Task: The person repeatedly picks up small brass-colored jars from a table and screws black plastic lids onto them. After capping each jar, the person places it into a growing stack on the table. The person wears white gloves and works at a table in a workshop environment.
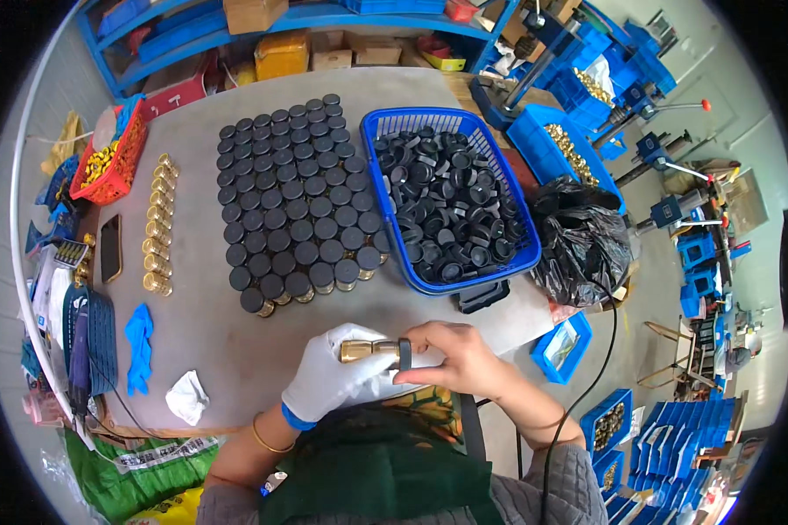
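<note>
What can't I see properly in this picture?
In the head view:
Part of the brass piece: hidden by the gloved left hand.
Bottom of the blue basket: buried under loose black caps.
Inside of the black bag: hidden by its own crumpled plastic.
Rest of the grey sleeve on the right arm: cut off by the lower edge.

No legible wording; only blurred print (168, 454) (dark on white) on a green sack (131, 486)
</note>
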Demonstrator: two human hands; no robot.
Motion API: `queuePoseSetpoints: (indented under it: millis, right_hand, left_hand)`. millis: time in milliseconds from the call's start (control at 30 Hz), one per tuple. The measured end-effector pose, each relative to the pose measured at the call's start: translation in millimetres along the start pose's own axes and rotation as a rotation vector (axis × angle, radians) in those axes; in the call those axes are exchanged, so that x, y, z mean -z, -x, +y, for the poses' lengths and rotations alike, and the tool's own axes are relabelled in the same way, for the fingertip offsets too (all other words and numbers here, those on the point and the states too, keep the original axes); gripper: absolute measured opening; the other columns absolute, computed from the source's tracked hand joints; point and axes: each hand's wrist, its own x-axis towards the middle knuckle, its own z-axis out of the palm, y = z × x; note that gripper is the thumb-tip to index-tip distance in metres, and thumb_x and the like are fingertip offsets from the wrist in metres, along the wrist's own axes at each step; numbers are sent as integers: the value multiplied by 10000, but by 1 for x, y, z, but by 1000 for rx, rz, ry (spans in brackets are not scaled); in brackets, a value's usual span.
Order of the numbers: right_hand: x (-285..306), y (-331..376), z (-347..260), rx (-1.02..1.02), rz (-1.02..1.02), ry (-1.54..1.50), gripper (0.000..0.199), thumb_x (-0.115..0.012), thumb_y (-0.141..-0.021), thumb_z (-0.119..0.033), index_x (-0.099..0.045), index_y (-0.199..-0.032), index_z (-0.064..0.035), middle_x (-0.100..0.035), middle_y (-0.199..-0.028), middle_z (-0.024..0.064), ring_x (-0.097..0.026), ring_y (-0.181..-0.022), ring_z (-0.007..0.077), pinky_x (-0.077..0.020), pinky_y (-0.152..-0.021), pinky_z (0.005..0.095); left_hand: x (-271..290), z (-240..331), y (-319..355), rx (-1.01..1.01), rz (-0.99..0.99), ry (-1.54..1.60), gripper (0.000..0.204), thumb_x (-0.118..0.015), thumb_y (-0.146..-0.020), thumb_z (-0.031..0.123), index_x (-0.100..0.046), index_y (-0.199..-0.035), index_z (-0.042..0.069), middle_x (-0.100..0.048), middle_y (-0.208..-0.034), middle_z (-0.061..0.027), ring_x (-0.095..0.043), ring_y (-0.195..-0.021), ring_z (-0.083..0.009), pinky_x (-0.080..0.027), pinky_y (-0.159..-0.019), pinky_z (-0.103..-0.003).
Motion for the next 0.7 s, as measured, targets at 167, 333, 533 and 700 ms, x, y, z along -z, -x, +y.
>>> queuePoseSetpoints:
  millis: [167,333,533,700]
  right_hand:
    - [13,-14,-1,492,-58,473,413,-748,-697,-202,-593,-1043,-40,-609,-954,89,-595,-879,251,-470,-745,383]
    - [13,-5,11,254,-59,257,443,-759,-740,-283,-586,-1070,-43,-622,-855,84,-600,-800,274,-467,-731,394]
    - [9,-4,4,31,19,-15,357,-730,-797,-327,-608,-961,-35,-618,-796,103,-597,-747,303,-466,-706,400]
    - [7,2,10,-188,-135,-86,343,-580,-922,-346,-597,-907,-3,-597,-781,172,-599,-706,355,-466,-632,404]
  left_hand:
    - [3,0,-2,397,-98,530,219,-648,-878,205,-622,-930,-5,-631,-809,-35,-590,-666,-86,-456,-524,-227]
    - [0,1,-2,216,-81,213,197,-670,-862,161,-624,-981,11,-645,-867,-32,-593,-737,-80,-487,-645,-234]
    - [-3,10,-3,-16,-36,-9,251,-719,-810,97,-625,-1027,12,-668,-944,-42,-612,-869,-89,-504,-774,-259]
    - [-6,4,-2,-27,-24,-87,264,-734,-793,77,-633,-1030,17,-686,-960,-63,-631,-882,-102,-516,-783,-269]
